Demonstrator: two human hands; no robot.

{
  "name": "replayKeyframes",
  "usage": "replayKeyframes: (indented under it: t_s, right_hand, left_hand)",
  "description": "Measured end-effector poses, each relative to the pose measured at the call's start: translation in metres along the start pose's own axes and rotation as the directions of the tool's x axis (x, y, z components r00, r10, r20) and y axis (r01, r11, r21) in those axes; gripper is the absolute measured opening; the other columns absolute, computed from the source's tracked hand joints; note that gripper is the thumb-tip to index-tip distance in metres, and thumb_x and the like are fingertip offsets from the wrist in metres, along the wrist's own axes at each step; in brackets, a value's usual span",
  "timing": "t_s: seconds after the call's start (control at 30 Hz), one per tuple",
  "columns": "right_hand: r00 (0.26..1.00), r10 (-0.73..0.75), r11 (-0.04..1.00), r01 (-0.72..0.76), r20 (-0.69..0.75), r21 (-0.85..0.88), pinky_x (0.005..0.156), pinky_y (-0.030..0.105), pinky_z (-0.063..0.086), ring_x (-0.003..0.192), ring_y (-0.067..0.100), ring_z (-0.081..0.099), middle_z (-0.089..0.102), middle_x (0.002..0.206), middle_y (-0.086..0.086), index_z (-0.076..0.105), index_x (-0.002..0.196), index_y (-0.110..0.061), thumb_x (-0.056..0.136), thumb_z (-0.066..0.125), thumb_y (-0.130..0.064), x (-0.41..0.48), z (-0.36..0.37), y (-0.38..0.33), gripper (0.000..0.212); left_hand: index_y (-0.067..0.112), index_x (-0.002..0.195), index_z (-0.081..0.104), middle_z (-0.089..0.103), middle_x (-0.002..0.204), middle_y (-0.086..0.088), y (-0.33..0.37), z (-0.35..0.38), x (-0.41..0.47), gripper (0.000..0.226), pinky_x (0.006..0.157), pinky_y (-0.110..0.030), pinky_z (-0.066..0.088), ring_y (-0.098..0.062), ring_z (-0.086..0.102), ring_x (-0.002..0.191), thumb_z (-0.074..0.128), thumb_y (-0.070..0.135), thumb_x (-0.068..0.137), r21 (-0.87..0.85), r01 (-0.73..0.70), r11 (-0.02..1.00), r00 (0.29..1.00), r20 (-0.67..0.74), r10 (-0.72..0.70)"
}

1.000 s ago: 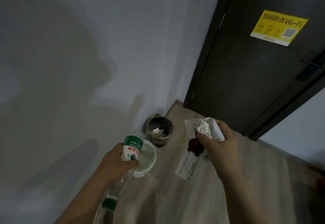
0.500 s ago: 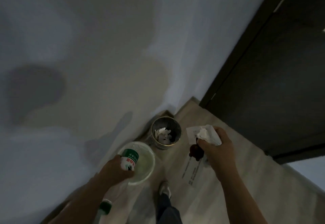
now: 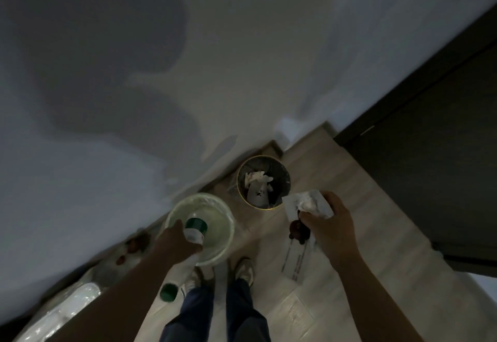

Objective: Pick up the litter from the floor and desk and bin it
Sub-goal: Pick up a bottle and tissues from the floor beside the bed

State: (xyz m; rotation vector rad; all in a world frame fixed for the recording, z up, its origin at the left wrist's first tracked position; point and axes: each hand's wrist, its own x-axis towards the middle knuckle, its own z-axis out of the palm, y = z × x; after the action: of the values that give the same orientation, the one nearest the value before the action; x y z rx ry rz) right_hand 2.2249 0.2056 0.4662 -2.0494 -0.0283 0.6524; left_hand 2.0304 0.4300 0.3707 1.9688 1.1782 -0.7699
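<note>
A small round bin (image 3: 263, 181) stands on the floor by the wall, with crumpled white paper inside. My left hand (image 3: 176, 243) grips a clear plastic bottle (image 3: 195, 230) with a green label and green cap, together with a round translucent lid (image 3: 215, 223), just left of and below the bin. My right hand (image 3: 326, 226) holds crumpled white tissue (image 3: 312, 203), a long paper slip (image 3: 294, 263) hanging down and a small dark red object (image 3: 297, 230), close to the bin's right rim.
A dark door (image 3: 430, 140) fills the right side. A white wall (image 3: 161, 73) runs along the left. Small brown bits (image 3: 131, 246) and a white plastic bag (image 3: 67, 306) lie by the skirting at lower left. My feet (image 3: 243, 271) stand on the wooden floor.
The view has tilted down and come nearer the bin. Both hands with their litter now sit closer to it, the right hand almost at the rim.
</note>
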Motion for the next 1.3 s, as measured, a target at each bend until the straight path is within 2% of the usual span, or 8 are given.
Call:
replayKeyframes:
  t_s: [0.23,0.37,0.53,0.7,0.8,0.93,1.07,1.3]
  right_hand:
    - [0.993,0.118,0.992,-0.119,-0.029,-0.042,0.036,0.008,0.037,0.050,-0.009,0.057,0.059,0.070,-0.006,0.056,0.081,-0.024,0.074,0.067,0.005,0.056,0.036,0.049,0.032]
    - [0.981,0.183,0.978,-0.189,-0.066,-0.093,0.043,0.014,0.039,0.060,0.003,0.056,0.055,0.079,-0.010,0.057,0.099,-0.016,0.078,0.070,-0.004,0.093,0.060,0.080,0.028]
    - [0.968,0.231,0.965,-0.241,-0.099,-0.104,0.051,0.014,0.036,0.077,0.014,0.052,0.061,0.103,0.007,0.058,0.118,-0.008,0.079,0.071,-0.007,0.150,0.099,0.118,0.041]
    - [0.955,0.240,0.961,-0.259,-0.174,-0.094,0.052,0.019,0.044,0.073,0.014,0.057,0.063,0.116,0.012,0.054,0.129,-0.011,0.080,0.071,-0.011,0.227,0.143,0.163,0.051]
    - [0.956,0.224,0.965,-0.244,-0.189,-0.091,0.071,0.032,0.054,0.093,0.028,0.063,0.062,0.119,0.015,0.052,0.127,-0.011,0.077,0.076,-0.019,0.272,0.167,0.195,0.056]
    - [0.980,0.179,0.947,-0.195,-0.087,-0.257,0.089,0.032,0.043,0.121,0.032,0.052,0.053,0.134,0.016,0.046,0.136,-0.008,0.068,0.085,-0.030,0.316,0.187,0.230,0.082]
    - [0.959,0.278,0.914,-0.245,0.059,-0.324,0.106,0.042,0.037,0.137,0.032,0.036,0.032,0.152,0.013,0.027,0.150,-0.016,0.067,0.084,-0.040,0.328,0.190,0.245,0.103]
    - [0.950,0.243,0.819,-0.093,0.195,-0.566,0.077,0.034,0.044,0.112,0.033,0.056,0.055,0.129,0.017,0.050,0.134,-0.012,0.086,0.066,-0.029,0.289,0.158,0.216,0.054]
  left_hand:
    - [0.010,0.135,0.044,0.055,0.131,-0.008,0.006,0.002,0.041,0.065,0.088,-0.024,0.041,-0.021,0.053,0.120,0.067,0.041,0.083,0.112,0.046,0.993,0.998,0.030,-0.049]
    - [0.013,0.137,0.045,0.057,0.131,-0.007,0.013,0.003,0.049,0.059,0.096,-0.026,0.043,-0.020,0.055,0.119,0.064,0.038,0.087,0.124,0.014,0.992,0.999,0.034,-0.018]
    - [0.018,0.137,0.044,0.059,0.127,-0.001,0.024,0.002,0.065,0.054,0.090,-0.021,0.043,-0.014,0.057,0.113,0.059,0.039,0.090,0.173,-0.060,0.983,0.998,0.043,0.054]
    - [0.022,0.136,0.043,0.057,0.127,0.005,0.033,0.017,0.118,0.050,0.088,-0.017,0.040,-0.009,0.055,0.114,0.055,0.042,0.092,0.238,-0.157,0.959,0.988,0.030,0.154]
    - [0.023,0.136,0.042,0.054,0.131,0.005,0.036,0.031,0.163,0.049,0.096,-0.022,0.040,-0.012,0.052,0.119,0.053,0.042,0.092,0.280,-0.185,0.942,0.982,0.007,0.191]
    - [0.023,0.137,0.043,0.052,0.134,0.002,0.036,0.047,0.211,0.051,0.099,-0.024,0.036,-0.014,0.048,0.124,0.054,0.043,0.091,0.299,-0.201,0.933,0.977,-0.012,0.214]
    - [0.023,0.138,0.042,0.051,0.137,0.000,0.035,0.054,0.225,0.054,0.102,-0.025,0.036,-0.015,0.046,0.127,0.057,0.042,0.090,0.287,-0.201,0.937,0.978,0.003,0.209]
    - [0.020,0.133,0.046,0.055,0.130,-0.001,0.049,0.032,0.189,0.048,0.096,-0.024,0.038,-0.016,0.050,0.121,0.056,0.039,0.090,0.326,-0.187,0.926,0.981,0.011,0.194]
